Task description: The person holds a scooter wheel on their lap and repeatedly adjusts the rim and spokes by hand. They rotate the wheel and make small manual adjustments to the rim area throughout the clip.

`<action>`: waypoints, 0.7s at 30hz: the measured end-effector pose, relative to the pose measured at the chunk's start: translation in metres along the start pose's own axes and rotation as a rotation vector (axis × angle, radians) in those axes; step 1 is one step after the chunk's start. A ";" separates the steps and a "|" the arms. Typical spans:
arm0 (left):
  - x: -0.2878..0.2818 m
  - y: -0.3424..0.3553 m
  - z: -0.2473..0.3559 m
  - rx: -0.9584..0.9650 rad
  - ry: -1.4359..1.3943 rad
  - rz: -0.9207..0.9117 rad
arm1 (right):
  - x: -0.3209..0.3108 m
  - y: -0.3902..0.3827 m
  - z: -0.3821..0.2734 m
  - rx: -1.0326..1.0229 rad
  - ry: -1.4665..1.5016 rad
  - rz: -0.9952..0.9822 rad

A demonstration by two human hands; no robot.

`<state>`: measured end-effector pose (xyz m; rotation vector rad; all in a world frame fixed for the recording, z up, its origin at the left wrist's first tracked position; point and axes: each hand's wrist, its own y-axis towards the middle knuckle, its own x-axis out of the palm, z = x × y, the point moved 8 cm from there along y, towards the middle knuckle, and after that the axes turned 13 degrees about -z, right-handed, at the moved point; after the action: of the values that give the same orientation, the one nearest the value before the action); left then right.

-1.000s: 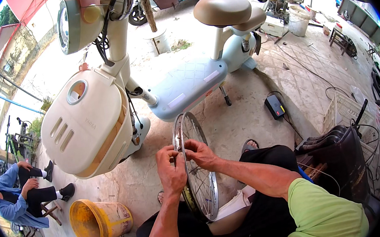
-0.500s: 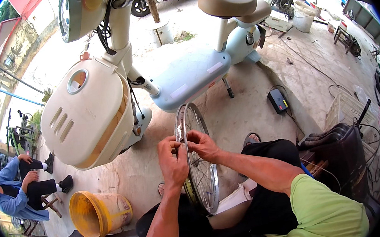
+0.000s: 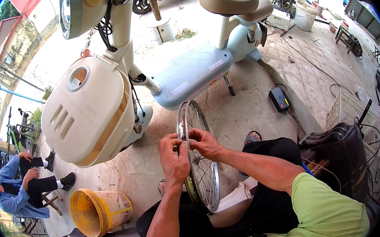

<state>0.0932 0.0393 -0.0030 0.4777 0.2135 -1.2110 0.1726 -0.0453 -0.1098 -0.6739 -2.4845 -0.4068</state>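
Note:
A bare spoked wheel rim point(image 3: 217, 185) stands upright between my knees, its metal worn and stained. No tyre sits on it. My left hand point(image 3: 174, 160) is closed at the left side of the rim, thumb and fingers pinched against its outer face. From the right, my right hand point(image 3: 204, 145) reaches the same spot with bent fingers pressed to the rim. The fingertips of both hands nearly meet there. Whether a small part lies between them is hidden.
A cream and pale blue electric scooter point(image 3: 190, 81) stands ahead. A yellow-stained bucket point(image 3: 115, 206) lies on its side at left, near a seated person point(image 3: 15, 185). To the right are a black charger box point(image 3: 278, 99) with a cable and a white crate point(image 3: 344, 110).
Both hands stay at the same place on the rim, with only slight finger movement. The whole view has shifted a little.

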 end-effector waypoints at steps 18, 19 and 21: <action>0.001 0.000 0.004 0.001 0.011 -0.024 | 0.003 -0.002 -0.007 0.011 -0.030 -0.015; 0.001 0.000 0.003 -0.004 0.003 -0.023 | 0.001 -0.002 -0.005 0.032 -0.043 -0.013; 0.001 0.000 0.003 -0.015 -0.014 -0.022 | -0.002 -0.001 -0.002 0.072 -0.068 -0.008</action>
<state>0.0934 0.0376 -0.0010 0.4544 0.2165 -1.2335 0.1738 -0.0478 -0.1094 -0.6590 -2.5539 -0.3000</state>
